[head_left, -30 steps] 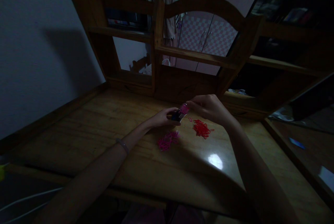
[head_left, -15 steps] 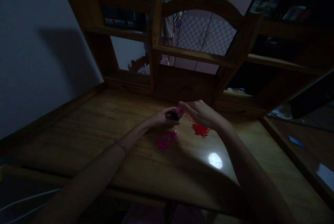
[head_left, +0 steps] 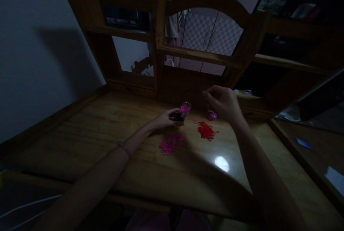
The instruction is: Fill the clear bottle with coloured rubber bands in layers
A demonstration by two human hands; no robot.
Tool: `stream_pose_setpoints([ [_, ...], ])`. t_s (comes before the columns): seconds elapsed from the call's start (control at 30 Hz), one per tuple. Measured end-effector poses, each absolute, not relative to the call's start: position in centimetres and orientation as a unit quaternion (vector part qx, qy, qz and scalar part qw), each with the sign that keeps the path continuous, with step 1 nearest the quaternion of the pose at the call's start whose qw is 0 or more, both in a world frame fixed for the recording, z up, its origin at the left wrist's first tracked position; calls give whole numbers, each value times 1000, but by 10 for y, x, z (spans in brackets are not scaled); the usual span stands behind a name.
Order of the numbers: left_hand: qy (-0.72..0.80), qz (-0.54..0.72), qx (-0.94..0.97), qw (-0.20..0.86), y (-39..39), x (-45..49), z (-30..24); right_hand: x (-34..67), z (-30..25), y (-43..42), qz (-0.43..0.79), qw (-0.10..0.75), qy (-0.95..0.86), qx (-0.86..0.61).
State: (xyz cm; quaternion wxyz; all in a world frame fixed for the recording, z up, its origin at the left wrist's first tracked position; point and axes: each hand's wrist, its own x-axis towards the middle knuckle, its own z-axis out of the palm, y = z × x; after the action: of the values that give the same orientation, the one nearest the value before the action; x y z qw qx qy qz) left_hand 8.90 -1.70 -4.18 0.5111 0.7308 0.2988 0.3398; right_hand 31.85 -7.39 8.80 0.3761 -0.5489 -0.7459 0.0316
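My left hand (head_left: 168, 119) is wrapped around a small clear jar (head_left: 185, 108), which leans to the right with its mouth up and has pink pieces inside. My right hand (head_left: 221, 102) is raised to the right of the jar, fingers pinched together; whatever they hold is too small or hidden to make out. Just below that hand a round purple thing with a pale loop (head_left: 212, 116) is visible. A loose pile of thin pink loop-like pieces (head_left: 171, 144) lies on the table in front of the jar. Red loop-like pieces (head_left: 206, 131) form another pile to its right.
The wooden table (head_left: 129, 116) carries a shelf unit (head_left: 199, 56) along its back. A single pink loop (head_left: 195, 121) lies between jar and red pile. Toward the right are a blue card (head_left: 304, 143) and white paper (head_left: 335, 179). The room is dim.
My right hand has lifted away from the jar's mouth, up and to the right. The jar's top and the round purple thing now show. My left hand keeps its hold.
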Motion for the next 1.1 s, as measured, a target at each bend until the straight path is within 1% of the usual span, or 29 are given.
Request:
stream_pose_setpoints([
  [0.03, 307, 349, 726, 507, -16, 88, -42, 326, 82, -68, 25, 343, -747, -569],
  [0.17, 340, 400, 687, 501, -9, 84, -44, 335, 41, -44, 71, 122, -781, -608],
  [0.23, 344, 416, 681, 495, -7, 82, -45, 330, 21, -37, 75, 35, -788, -610],
  [0.3, 340, 425, 684, 486, -5, 82, -45, 323, 7, -34, 66, 6, -795, -603],
  [0.47, 334, 408, 700, 482, -7, 83, -42, 316, -5, -32, 69, 1, -794, -604],
  [0.57, 331, 401, 712, 472, -10, 84, -40, 314, -5, -32, 84, 31, -791, -605],
  [0.63, 332, 401, 715, 466, -12, 84, -40, 315, 1, -32, 108, 90, -791, -596],
  [0.7, 329, 407, 722, 453, -14, 85, -40, 318, 14, -33, 139, 185, -790, -568],
  [0.8, 315, 423, 739, 419, -16, 87, -41, 323, 44, -39, 195, 360, -761, -504],
  [0.83, 310, 427, 743, 412, -17, 88, -41, 322, 55, -43, 216, 408, -749, -476],
  [0.9, 302, 427, 745, 414, -17, 89, -42, 318, 72, -52, 231, 468, -740, -424],
  [1.0, 294, 416, 746, 430, -17, 90, -43, 304, 82, -65, 200, 479, -760, -392],
  [1.1, 295, 412, 745, 434, -18, 91, -42, 292, 75, -69, 135, 449, -784, -407],
])
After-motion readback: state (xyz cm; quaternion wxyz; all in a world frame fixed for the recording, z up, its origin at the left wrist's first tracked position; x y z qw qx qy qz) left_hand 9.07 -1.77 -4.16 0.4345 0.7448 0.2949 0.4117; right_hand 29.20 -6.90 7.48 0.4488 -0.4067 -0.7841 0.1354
